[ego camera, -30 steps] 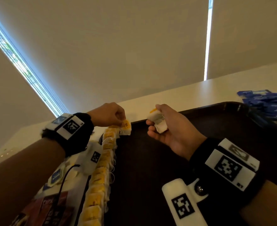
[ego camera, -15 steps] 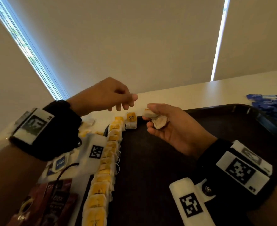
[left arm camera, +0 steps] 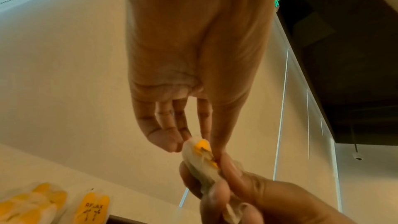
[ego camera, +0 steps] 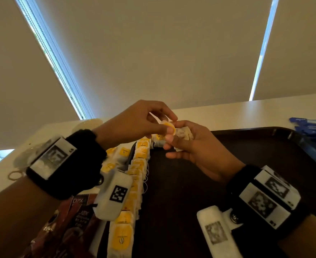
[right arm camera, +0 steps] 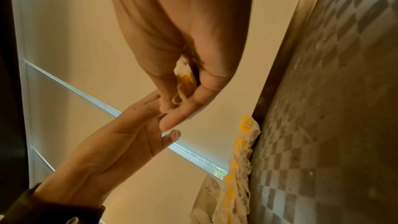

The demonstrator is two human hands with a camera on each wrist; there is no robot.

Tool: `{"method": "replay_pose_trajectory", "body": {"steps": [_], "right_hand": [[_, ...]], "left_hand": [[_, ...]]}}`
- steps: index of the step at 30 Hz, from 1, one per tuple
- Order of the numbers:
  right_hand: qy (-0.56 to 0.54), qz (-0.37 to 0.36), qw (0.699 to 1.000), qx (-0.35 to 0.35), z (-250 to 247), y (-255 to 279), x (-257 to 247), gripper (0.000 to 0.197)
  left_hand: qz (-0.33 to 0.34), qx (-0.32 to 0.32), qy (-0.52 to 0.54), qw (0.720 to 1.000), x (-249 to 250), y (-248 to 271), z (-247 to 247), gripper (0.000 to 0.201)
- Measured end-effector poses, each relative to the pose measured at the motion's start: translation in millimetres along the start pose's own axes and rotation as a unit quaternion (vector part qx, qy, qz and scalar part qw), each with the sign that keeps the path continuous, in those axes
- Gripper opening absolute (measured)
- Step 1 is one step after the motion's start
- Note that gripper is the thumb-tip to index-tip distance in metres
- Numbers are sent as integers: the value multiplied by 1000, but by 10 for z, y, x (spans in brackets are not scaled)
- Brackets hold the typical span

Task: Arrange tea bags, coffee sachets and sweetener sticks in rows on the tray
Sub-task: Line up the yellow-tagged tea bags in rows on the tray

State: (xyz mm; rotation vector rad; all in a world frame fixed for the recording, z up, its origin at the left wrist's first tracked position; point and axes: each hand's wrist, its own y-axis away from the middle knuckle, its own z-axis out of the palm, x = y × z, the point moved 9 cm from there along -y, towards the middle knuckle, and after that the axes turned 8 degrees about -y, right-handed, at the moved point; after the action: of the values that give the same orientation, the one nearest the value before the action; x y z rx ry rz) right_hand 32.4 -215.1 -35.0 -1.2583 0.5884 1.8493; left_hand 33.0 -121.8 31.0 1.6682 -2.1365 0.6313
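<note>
Your left hand [ego camera: 134, 121] pinches the yellow-tagged white paper tea bag [ego camera: 169, 126] at the tray's 12 o'clock, out of the small bunch your right hand [ego camera: 192, 146] cups. Light, soft, crushable — take it by the tag edge. A moment ago the left fingers were apart, empty — now closed on it. Dark plastic tray [ego camera: 246, 131] row runs along 9 o'clock.

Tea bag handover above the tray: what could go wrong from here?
1. The left hand pinches one tea bag out of the bunch in the right hand; strings might tangle and drag out extras.
2. A dropped bag could disturb the tea bag row along the tray edge.
</note>
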Motion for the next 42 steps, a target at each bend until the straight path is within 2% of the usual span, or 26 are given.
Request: {"method": "replay_pose_trajectory", "body": {"steps": [3,6,10,15,17,19,21,24,26,29,36,39,42], "right_hand": [[-46,32,998,-7,-9,1,27,23],[-130,65,989,-6,-23,3,52,21],[-190,88,978,22,-94,4,76,18],[-223,105,967,61,-174,-4,107,18],[-221,112,966,70,-193,-6,126,18],[-211,120,967,73,-198,-1,147,19],[-201,117,969,88,-229,6,151,17],[-200,96,964,146,-362,16,123,16],[-207,78,956,191,-481,28,98,17],[-205,57,951,226,-596,28,58,18],[-199,63,952,225,-601,13,74,19],[-202,69,952,221,-594,10,75,20],[-205,72,952,216,-592,9,79,19]], "left_hand": [[18,-21,-22,999,59,-7,-12,11],[24,-41,-29,998,68,-32,-44,9],[39,7,-32,999,87,-57,-136,9],[81,-30,-22,996,174,-28,-30,26],[95,-44,-43,994,184,-25,17,21],[107,-33,-58,992,195,-27,4,10],[97,-8,-37,995,164,-45,-79,7],[52,4,10,999,48,-95,-194,8],[26,-23,1,999,-67,-143,-173,8],[-1,-98,-44,994,-264,-222,35,7],[-27,-223,-158,961,-572,-406,493,6],[-29,-212,-243,946,-656,-510,508,6],[-32,-177,-309,934,-718,-593,494,18]]}}
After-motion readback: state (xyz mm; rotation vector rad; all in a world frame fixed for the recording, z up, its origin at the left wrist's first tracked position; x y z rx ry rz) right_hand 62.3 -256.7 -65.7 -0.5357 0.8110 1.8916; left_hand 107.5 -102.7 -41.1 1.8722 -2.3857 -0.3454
